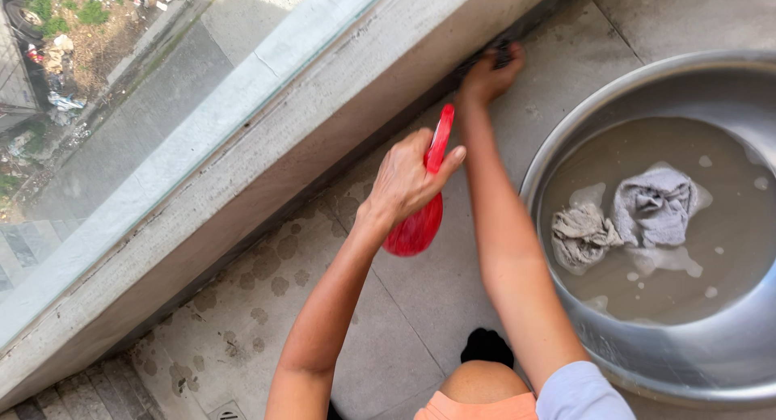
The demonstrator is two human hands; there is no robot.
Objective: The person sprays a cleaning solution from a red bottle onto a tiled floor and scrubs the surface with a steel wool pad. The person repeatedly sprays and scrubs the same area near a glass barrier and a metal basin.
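Observation:
My left hand grips the handle of a red plastic scoop, holding it tilted above the tiled floor near the low wall. My right hand reaches forward and presses a dark cloth against the base of the concrete ledge. The cloth is mostly hidden under the fingers. Both arms stretch away from my body, the right one passing beside a large metal basin.
A large metal basin on the right holds murky water and grey rags. Wet spots mark the floor tiles. A floor drain lies at the bottom. Glass above the ledge looks down on a street.

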